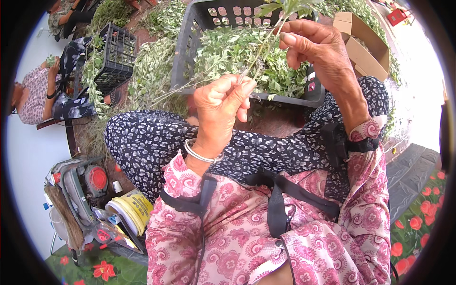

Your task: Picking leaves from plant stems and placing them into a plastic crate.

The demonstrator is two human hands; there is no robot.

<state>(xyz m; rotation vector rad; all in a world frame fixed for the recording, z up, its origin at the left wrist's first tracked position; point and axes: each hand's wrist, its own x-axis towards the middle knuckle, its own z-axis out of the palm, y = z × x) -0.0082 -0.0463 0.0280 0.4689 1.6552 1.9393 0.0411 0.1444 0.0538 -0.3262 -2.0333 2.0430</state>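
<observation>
Above the near side of a black plastic crate (182,54), my left hand (216,104) is closed in a pinch on the lower part of a thin leafy stem (260,56). Higher up, my right hand (323,50) grips the same stem between thumb and fingers, its green leaves rising past the fingertips. Cut leafy sprigs (228,50) fill much of the crate beneath both hands. Long bare stalks (173,92) stick out leftward from beside my left hand.
Heaps of cut greenery (156,71) cover the floor to the left. A second black crate (116,57) stands near a seated person (40,97). At right is an open cardboard box (365,54); at lower left, a yellow bucket (137,209) beside a grey device (78,185).
</observation>
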